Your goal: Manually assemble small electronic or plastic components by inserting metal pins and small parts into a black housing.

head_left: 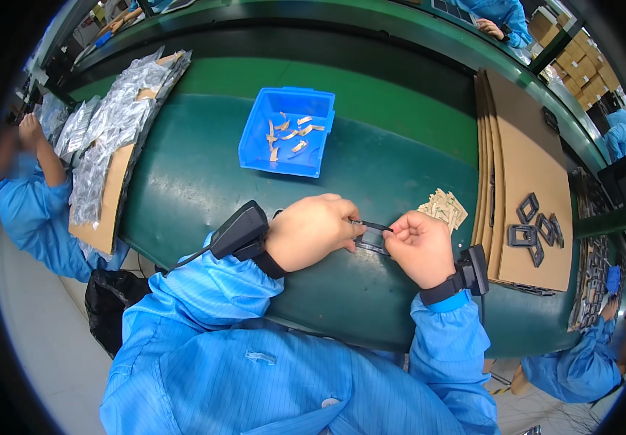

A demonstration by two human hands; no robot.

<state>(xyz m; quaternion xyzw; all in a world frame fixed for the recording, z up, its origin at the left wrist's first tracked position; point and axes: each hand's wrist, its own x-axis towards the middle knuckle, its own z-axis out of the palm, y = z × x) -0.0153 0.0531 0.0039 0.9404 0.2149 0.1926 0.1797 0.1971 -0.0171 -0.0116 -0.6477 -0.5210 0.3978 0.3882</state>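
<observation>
A small black rectangular frame (372, 238) is held just over the green tabletop, between my two hands. My left hand (314, 230) grips its left end, fingers closed and the back of the hand turned up. At the upper right corner my right hand (421, 248) is closed in a pinch with thumb and forefinger; the fingertips hide exactly what they press on there. Just beyond the right hand lies a heap of small tan strips (443, 208). Farther off stands a blue plastic bin (252, 139) with several curled tan strips (284, 125) in it.
Stacked cardboard sheets (527, 167) at right carry several black frames (523, 235). At left, a cardboard sheet (115, 177) bears clear plastic bags (128, 94). Co-workers in blue sit at both sides and across. A black bag (113, 297) is beside the table at lower left.
</observation>
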